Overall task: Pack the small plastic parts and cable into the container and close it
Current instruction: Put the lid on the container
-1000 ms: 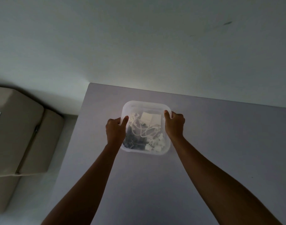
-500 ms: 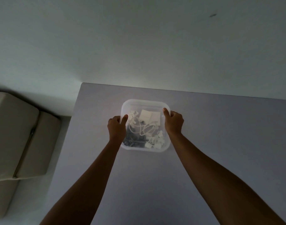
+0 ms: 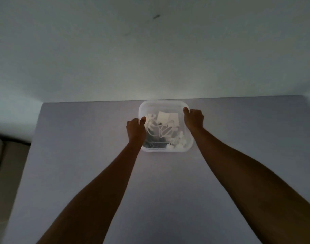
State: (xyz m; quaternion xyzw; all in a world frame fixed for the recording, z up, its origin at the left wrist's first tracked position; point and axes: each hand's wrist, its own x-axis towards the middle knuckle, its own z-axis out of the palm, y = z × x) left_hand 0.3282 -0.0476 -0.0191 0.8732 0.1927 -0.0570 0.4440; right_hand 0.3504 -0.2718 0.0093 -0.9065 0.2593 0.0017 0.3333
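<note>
A clear square plastic container (image 3: 164,105) rests on the grey table near its far edge, by the wall. Through its translucent top I see a white coiled cable (image 3: 165,132), a flat white piece (image 3: 167,117), several small white plastic parts (image 3: 179,142) and dark parts (image 3: 153,144). My left hand (image 3: 135,130) grips the container's left side, thumb over the top edge. My right hand (image 3: 194,118) grips the right side near the far corner, thumb on top. I cannot tell whether a lid is on it.
The grey table (image 3: 98,173) stretches toward me; its left edge runs down the picture's left. A pale wall (image 3: 150,59) rises directly behind the container. Beige boxes or cushions (image 3: 2,164) sit off the table at the left.
Both hands have slid the container away from me, up to the table's far edge by the wall. My view has turned left, so the beige boxes have nearly left the frame.
</note>
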